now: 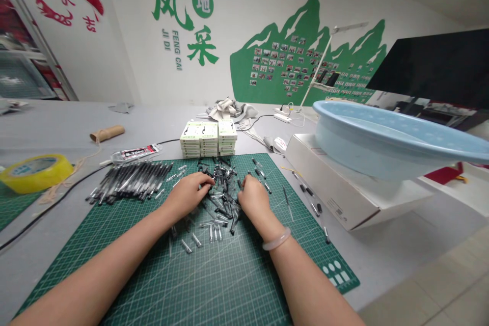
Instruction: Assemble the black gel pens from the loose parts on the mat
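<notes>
A loose pile of black and clear pen parts (225, 198) lies on the green cutting mat (214, 280). My left hand (191, 191) reaches into the pile's left side, thumb and fingers curled together; what they hold, if anything, is too small to make out. At the right side of the pile is my right hand (254, 196), its fingers closed downward. A small dark piece shows by those fingertips, but I cannot tell whether it is gripped. A row of black-and-clear pens (132, 181) lies left of my left hand. Short clear tubes (215, 233) are scattered nearer me.
Stacked small boxes (208, 138) stand behind the pile. To the right, a blue basin (355, 137) rests on a white carton (328, 183), with loose pen parts (311, 198) beside it. Yellow tape (36, 173) and a pen packet (136, 153) are at the left.
</notes>
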### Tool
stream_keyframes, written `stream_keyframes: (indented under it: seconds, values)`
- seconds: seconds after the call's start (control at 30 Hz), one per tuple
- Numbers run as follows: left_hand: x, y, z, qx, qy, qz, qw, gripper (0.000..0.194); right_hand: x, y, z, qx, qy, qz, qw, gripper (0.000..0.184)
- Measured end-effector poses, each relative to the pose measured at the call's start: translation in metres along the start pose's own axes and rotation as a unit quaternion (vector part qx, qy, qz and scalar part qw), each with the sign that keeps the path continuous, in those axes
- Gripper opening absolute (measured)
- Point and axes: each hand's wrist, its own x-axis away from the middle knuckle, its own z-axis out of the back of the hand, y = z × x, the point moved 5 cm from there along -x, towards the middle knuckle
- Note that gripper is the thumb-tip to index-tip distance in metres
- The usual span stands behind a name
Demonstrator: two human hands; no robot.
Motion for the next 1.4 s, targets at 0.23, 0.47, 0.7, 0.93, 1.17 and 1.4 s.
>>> stream_keyframes:
  seconds: [0.23,0.47,0.7,0.93,1.17,1.4]
  values:
    - [0.001,0.000,-0.001,0.018,0.003,0.005,1.000,0.024,0.003,-0.002,0.002,-0.007,0.021,-0.005,1.000,0.021]
    - [-0.001,-0.006,0.002,0.146,0.026,0.104,0.983,0.020,-0.006,0.007,0.007,-0.287,0.041,-0.054,0.955,0.013]
    - [0.004,-0.005,-0.016,0.522,-0.015,0.247,0.816,0.026,0.008,-0.024,-0.006,-0.730,-0.167,-0.089,0.657,0.024]
    - [0.000,-0.005,-0.009,0.613,0.028,0.256,0.747,0.024,0.019,-0.040,-0.010,-0.758,-0.243,-0.079,0.599,0.030]
    - [-0.007,-0.026,0.045,0.620,0.196,0.185,0.737,0.020,0.024,-0.047,-0.011,-0.724,-0.269,-0.002,0.635,0.031]
    - [-0.007,-0.016,0.050,0.616,0.187,0.175,0.745,0.020,0.024,-0.047,-0.008,-0.686,-0.250,0.039,0.683,0.029]
